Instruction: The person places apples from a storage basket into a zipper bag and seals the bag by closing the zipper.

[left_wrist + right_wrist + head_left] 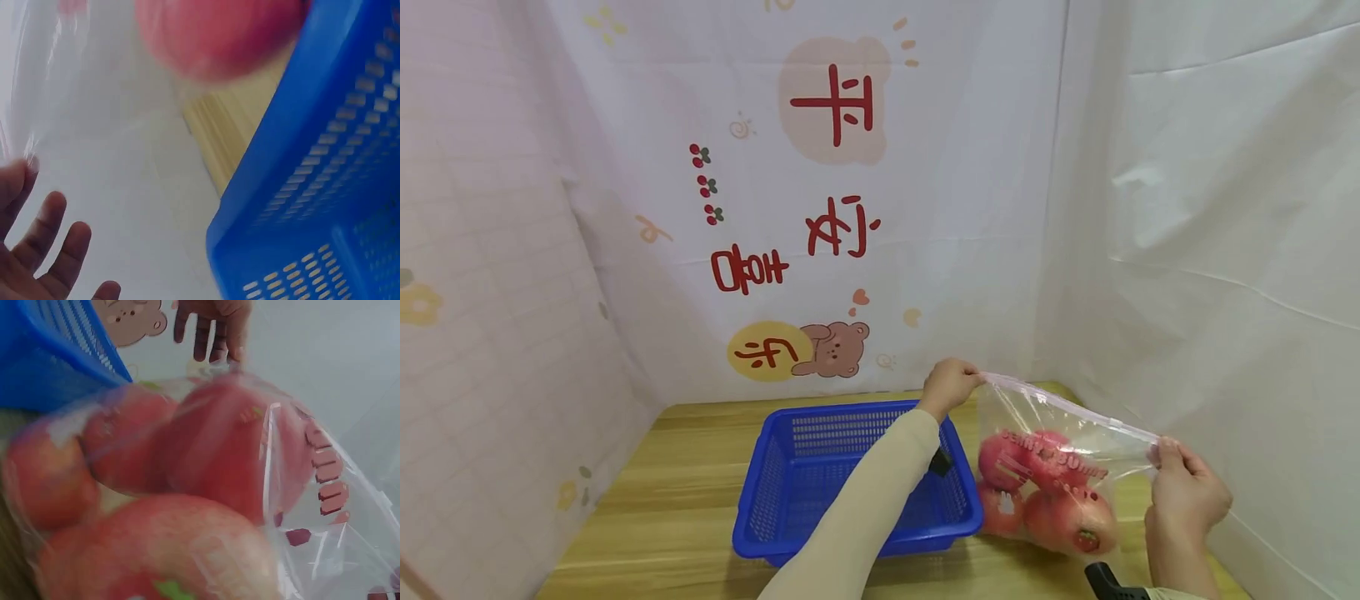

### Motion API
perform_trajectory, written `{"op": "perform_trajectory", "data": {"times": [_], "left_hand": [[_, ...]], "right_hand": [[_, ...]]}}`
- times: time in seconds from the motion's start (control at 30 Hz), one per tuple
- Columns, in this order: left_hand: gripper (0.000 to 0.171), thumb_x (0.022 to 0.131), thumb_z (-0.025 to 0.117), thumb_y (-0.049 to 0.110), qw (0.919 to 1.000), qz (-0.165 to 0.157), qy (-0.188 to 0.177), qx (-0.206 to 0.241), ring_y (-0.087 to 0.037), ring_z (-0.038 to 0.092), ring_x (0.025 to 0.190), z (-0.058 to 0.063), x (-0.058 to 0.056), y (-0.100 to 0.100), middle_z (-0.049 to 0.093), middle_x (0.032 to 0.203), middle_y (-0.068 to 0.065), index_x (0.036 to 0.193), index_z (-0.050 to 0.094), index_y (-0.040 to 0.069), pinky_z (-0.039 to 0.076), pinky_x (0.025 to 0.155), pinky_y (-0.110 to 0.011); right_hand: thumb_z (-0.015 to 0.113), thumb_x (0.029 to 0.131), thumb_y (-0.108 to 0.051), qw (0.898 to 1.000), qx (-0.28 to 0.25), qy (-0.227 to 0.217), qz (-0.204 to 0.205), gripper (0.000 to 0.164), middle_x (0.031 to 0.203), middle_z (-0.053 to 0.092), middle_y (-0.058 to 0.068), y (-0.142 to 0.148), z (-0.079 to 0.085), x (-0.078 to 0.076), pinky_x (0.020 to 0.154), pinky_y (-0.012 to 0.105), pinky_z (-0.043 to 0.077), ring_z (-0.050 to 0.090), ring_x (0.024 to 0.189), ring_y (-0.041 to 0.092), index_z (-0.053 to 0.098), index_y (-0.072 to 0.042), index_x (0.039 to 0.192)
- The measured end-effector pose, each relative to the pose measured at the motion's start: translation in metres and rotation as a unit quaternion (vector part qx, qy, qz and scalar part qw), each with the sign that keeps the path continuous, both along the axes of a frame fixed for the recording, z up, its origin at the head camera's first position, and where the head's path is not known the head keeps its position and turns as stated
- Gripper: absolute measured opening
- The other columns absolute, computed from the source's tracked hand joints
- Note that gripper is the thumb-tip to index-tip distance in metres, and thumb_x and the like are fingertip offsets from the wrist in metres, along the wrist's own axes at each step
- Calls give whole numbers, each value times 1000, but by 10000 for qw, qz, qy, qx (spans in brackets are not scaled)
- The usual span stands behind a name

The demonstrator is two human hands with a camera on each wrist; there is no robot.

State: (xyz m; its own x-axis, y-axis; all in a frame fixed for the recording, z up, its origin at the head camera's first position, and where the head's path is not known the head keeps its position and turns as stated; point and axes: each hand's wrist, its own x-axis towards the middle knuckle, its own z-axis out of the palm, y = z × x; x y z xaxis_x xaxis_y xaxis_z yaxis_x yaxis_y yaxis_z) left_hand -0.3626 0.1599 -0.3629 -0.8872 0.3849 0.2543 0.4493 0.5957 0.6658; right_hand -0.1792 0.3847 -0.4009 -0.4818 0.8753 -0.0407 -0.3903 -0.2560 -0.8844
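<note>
A clear zip bag (pixel 1078 454) with a pink top strip and printed lettering holds several round red fruits (pixel 156 544); their exact kind is hard to tell through the plastic. At the strip's left end, my left hand (pixel 951 386) pinches the corner between thumb and forefinger, its other fingers spread loosely in the left wrist view. The opposite corner is pinched by my right hand (pixel 1187 487). Between the two hands the top edge is stretched out and slopes down to the right. The fruits sit in the bag's lower part, close to the table.
Left of the bag stands a blue plastic basket (pixel 763 479) with slotted walls, partly behind my left sleeve (pixel 868 504). Both are over a wood-grain table (pixel 647 492). Printed white cloth (pixel 970 208) hangs at the back, with more cloth on both sides.
</note>
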Motion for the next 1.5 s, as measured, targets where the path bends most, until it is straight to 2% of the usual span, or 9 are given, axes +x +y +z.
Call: {"op": "perform_trajectory", "data": {"times": [0.2, 0.4, 0.5, 0.6, 0.7, 0.83, 1.0, 1.33, 1.5], "left_hand": [[22, 98, 63, 30, 9997, 48, -112, 232, -9, 45, 63, 2, 0, 4, 63, 77, 5, 92, 78, 15, 35, 56, -24], [24, 98, 56, 23, 9994, -140, -297, 52, -13, 61, 93, 8, 2, 12, 70, 111, 2, 113, 74, 18, 47, 73, -29], [34, 96, 52, 19, 9999, -111, 7, -83, -17, 57, 117, 14, 6, 25, 63, 128, 1, 124, 69, 23, 46, 88, -35], [37, 95, 52, 20, 9974, -234, 631, -243, -16, 52, 123, 21, 16, 38, 61, 131, 5, 127, 68, 28, 41, 96, -38], [31, 97, 54, 27, 9874, -681, 1314, -561, -11, 51, 122, 28, 29, 54, 61, 129, 9, 124, 69, 30, 39, 99, -34], [31, 98, 56, 50, 9640, -1350, 1830, -1380, -2, 48, 122, 35, 53, 76, 59, 129, 16, 123, 69, 36, 36, 101, -27], [42, 85, 60, 70, 9389, -1744, 1715, -2421, 3, 44, 124, 34, 84, 97, 53, 129, 27, 119, 68, 48, 29, 109, -28], [22, 87, 66, 61, 9310, -1728, 1367, -2909, 10, 53, 92, 26, 98, 115, 62, 93, 33, 99, 75, 45, 31, 97, -24], [17, 91, 63, 57, 9221, -1712, 1566, -3097, 10, 53, 82, 26, 100, 116, 63, 84, 33, 93, 75, 46, 31, 92, -23]], "right_hand": [[71, 91, -8, 9993, -30, 358, -106, 8, 67, 67, -9, -5, -5, -3, 65, 9, 49, 62, 68, 1, 79, -10, 91], [70, 91, -8, 9994, 73, 323, -25, 11, 69, 67, -11, -8, -1, -6, 63, 9, 49, 63, 65, 0, 78, -13, 86], [70, 91, -8, 9995, 62, 319, -21, 10, 67, 67, -10, -7, -2, -6, 63, 9, 49, 64, 64, 0, 78, -13, 86], [71, 91, -8, 9994, 75, 331, -39, 9, 67, 67, -9, -8, -2, -7, 62, 10, 48, 64, 63, 1, 78, -12, 86], [71, 91, -9, 9994, 46, 342, -60, 9, 67, 67, -9, -8, -1, -7, 62, 10, 49, 64, 64, 1, 78, -12, 86], [71, 90, -10, 9995, -124, 287, -15, 8, 71, 68, -11, -8, -1, -6, 65, 10, 50, 65, 67, 0, 78, -14, 88], [72, 90, -19, 9991, -377, 153, 91, 16, 76, 70, -13, -9, -2, -4, 86, 12, 43, 67, 73, -1, 77, -14, 104], [72, 90, -14, 9979, -401, 516, 44, 5, 70, 70, -7, -14, -4, -5, 65, 11, 50, 68, 66, 2, 77, -13, 88], [71, 90, -12, 9975, -387, 583, -67, 6, 69, 70, -7, -18, -2, -6, 67, 13, 50, 68, 64, 3, 76, -11, 87]]}}
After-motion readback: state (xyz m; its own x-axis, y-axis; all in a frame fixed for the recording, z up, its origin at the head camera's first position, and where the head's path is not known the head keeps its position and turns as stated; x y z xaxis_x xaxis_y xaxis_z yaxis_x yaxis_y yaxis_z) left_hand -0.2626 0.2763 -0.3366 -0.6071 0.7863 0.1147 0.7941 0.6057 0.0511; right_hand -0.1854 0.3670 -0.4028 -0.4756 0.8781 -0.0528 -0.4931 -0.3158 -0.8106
